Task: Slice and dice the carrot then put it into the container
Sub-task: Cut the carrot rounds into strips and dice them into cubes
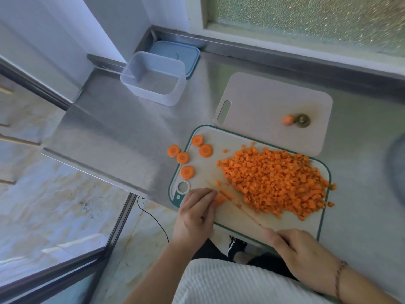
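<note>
Her left hand [195,212] pinches carrot strips [221,198] on the cutting board [232,218]; the right hand [300,249] grips the knife [236,205] beside the diced pile [278,181].

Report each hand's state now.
Left hand: fingers curled, holding a carrot piece on the cutting board.
Right hand: gripping the knife.

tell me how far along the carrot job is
Mostly diced: a big pile of carrot cubes sits on the cutting board. In hand: the left hand holds a carrot piece while the right hand works the knife. Left: four round slices to dice, and the container is empty.
</note>
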### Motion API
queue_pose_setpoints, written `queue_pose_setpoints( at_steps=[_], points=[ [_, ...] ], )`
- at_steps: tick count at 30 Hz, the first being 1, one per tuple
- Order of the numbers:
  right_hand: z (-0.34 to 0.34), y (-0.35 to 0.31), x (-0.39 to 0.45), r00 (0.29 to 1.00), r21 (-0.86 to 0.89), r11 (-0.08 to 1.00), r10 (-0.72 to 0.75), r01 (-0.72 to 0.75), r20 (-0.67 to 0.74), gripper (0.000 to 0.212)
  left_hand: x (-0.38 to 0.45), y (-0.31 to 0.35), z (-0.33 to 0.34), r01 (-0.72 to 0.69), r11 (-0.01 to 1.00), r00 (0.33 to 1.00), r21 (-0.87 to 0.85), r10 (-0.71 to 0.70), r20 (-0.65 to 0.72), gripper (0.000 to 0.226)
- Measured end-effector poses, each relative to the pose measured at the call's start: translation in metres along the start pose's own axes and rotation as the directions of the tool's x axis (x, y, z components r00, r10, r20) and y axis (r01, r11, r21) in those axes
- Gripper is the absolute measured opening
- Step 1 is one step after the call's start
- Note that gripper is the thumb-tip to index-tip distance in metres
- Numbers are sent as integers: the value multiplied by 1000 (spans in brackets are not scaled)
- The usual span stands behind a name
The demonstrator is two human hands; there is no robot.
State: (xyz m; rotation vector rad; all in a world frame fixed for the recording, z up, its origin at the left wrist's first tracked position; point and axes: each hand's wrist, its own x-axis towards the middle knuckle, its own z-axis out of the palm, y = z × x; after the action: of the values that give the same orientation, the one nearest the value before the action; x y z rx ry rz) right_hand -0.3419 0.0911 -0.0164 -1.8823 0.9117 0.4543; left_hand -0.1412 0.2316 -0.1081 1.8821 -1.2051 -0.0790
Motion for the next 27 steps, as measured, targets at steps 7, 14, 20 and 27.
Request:
queue_pose_setpoints(
  at_steps=[7, 14, 20, 27],
  points=[
    [-13, 7, -11, 999, -524, 851, -41, 35, 0, 75, 58, 14, -46, 129, 992, 991, 6, -130, 19, 20],
    [-13, 11, -12, 996, -679, 730, -86, 81, 25, 87, 81, 12, -43, -60, 994, 750, 93, -17, 661, 20],
    [-11, 9, -16, 995, -667, 742, -97, 71, -2, 89, 73, 13, -37, -86, 995, 806, 40, 46, 590, 11],
    [-14, 28, -29, 1000, -612, 791, -4, -13, -26, 102, 55, -18, -29, -55, 997, 889, 63, 20, 458, 8]
  ],
)
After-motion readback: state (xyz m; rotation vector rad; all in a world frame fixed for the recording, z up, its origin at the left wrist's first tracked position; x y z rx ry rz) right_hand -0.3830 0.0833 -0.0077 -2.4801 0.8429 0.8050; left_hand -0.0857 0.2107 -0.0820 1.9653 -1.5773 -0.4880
